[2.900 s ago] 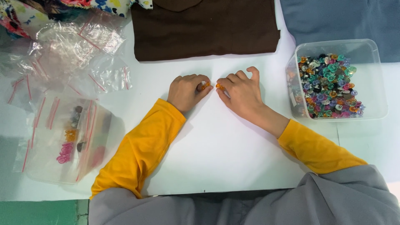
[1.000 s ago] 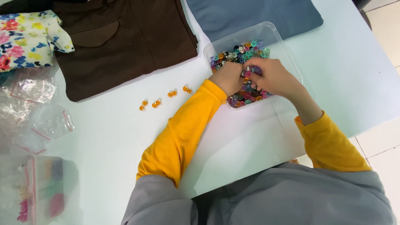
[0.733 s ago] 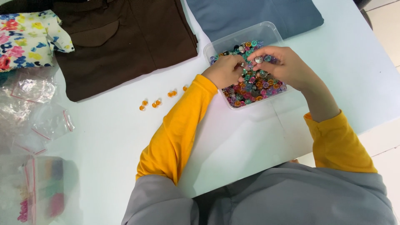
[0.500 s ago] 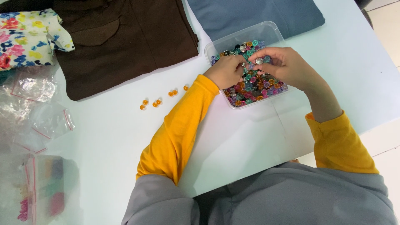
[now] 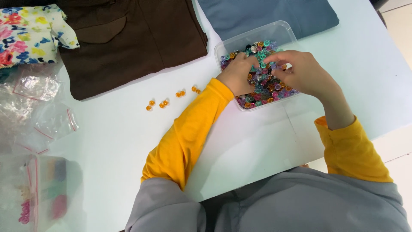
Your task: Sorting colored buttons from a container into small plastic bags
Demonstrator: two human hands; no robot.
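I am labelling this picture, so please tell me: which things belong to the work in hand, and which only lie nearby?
In use:
- left hand and right hand, both in the mixed coloured beads
- clear plastic tub holding them
- row of orange beads on the white table

Lying about:
- brown garment
- blue-grey cloth
- floral cloth
- clear zip bags

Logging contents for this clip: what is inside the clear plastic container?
The clear plastic container holds a heap of small multicoloured beads. The left hand and right hand reach into it, hiding the beads beneath them and the bottom.
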